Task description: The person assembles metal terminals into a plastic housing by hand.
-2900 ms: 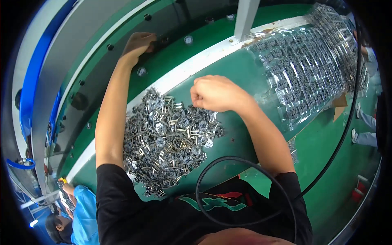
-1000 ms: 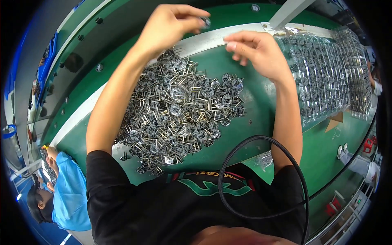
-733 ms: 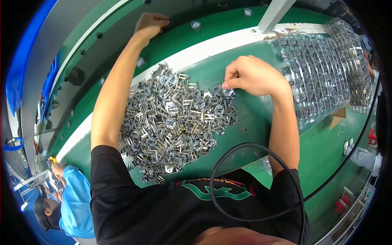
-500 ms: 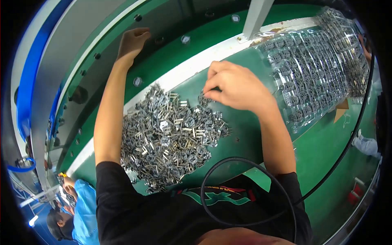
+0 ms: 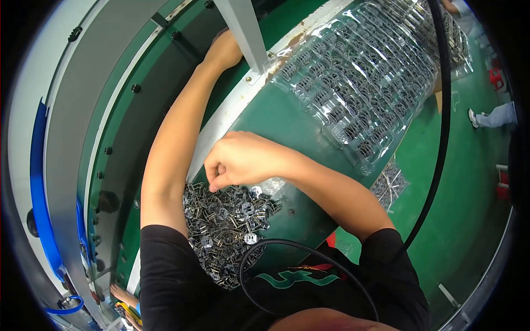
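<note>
A heap of small metal parts with flat pins (image 5: 221, 243) lies on the green table (image 5: 259, 118), close in front of me. My right hand (image 5: 237, 160) is over the heap's far edge, thumb and fingertips pinched together. What they hold, if anything, is hidden. My left hand (image 5: 225, 51) reaches far forward over the dark green conveyor belt (image 5: 187, 60), beside and partly behind a grey metal post (image 5: 243, 33). The post hides its fingers. Clear plastic trays (image 5: 359, 77) filled with rows of similar parts lie at the far right of the table.
A white rail (image 5: 234, 105) runs between belt and table. A black cable (image 5: 441, 110) hangs down the right side and loops before my chest. Beyond the table are green floor, a person's leg (image 5: 494, 117) and a red stool (image 5: 496, 80). Another person's hand (image 5: 118, 292) shows at lower left.
The view has turned, so the heap and trays sit differently in the picture. My left hand has gone forward along the belt to the post. My right hand stays pinched near the heap.
</note>
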Tool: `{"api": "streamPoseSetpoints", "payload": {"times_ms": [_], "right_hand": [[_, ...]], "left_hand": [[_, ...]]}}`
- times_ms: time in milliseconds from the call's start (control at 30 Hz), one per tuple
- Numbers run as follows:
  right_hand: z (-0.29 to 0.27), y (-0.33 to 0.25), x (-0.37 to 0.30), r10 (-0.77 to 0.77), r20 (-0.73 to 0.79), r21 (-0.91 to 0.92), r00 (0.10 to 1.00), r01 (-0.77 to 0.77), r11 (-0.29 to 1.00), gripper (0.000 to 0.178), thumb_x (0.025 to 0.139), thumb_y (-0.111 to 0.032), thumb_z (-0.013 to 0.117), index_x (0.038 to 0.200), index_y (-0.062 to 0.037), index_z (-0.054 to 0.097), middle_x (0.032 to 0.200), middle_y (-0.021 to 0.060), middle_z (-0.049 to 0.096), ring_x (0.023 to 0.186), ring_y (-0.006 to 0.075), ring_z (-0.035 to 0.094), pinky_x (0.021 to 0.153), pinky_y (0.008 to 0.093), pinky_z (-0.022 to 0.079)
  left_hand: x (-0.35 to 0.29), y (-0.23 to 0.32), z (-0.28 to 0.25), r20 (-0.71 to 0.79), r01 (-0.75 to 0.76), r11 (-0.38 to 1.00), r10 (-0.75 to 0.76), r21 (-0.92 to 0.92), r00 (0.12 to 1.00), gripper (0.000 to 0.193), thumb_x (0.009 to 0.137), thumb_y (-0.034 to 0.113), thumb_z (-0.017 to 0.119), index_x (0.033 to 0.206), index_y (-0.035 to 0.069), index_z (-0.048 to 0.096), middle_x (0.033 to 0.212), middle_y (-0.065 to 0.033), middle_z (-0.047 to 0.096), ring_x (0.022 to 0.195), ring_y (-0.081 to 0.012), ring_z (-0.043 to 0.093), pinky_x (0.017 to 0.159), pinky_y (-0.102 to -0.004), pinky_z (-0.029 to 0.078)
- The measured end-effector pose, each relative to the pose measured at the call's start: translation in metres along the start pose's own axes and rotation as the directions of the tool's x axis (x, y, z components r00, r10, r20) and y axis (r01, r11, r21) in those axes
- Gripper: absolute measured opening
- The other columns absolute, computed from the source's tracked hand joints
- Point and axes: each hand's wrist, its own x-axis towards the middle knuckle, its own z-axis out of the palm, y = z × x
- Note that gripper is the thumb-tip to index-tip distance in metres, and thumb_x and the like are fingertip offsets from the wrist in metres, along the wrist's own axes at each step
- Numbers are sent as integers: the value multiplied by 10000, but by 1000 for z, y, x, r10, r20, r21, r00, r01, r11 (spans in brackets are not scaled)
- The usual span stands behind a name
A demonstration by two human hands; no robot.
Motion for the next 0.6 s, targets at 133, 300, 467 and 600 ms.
{"api": "streamPoseSetpoints", "payload": {"times_ms": [133, 300, 467, 600], "right_hand": [[-10, 10, 0, 87, -132, 197, 987, -60, 979, 161, 783, -184, 729, 819, -31, 695, 712, 112, 701, 658, 215, 683, 627, 345, 515], [-20, 32, 0, 191, -317, -234, 929, -272, 933, 209, 811, -148, 580, 957, -68, 705, 917, 183, 696, 928, 356, 665, 823, 454, 525], [-6, 27, 6, 66, -194, -242, 979, -113, 964, 204, 799, -76, 652, 989, -23, 701, 869, 110, 665, 748, 279, 628, 705, 375, 508], [13, 33, 10, -137, 28, -292, 990, 139, 946, 175, 765, -43, 712, 940, -37, 719, 859, 70, 626, 734, 245, 605, 680, 361, 493]], "left_hand": [[-46, 27, -39, 46, 351, 869, -359, -349, 932, 320, 794, 216, 726, 1034, 6, 689, 881, -117, 696, 758, -183, 661, 716, -292, 494], [-153, 52, -100, 52, 408, 580, -532, -705, 845, 296, 866, 198, 708, 1077, -9, 691, 870, -45, 685, 742, -108, 607, 699, -249, 475], [-250, 78, -123, 179, 482, 270, -693, -833, 698, 388, 866, 68, 699, 1234, -30, 618, 1019, -77, 673, 855, -110, 615, 815, -236, 497], [-284, 106, -118, 173, 419, 258, -637, -871, 751, 443, 817, -43, 710, 1250, -9, 623, 980, -38, 673, 851, -76, 614, 831, -227, 494]]}}
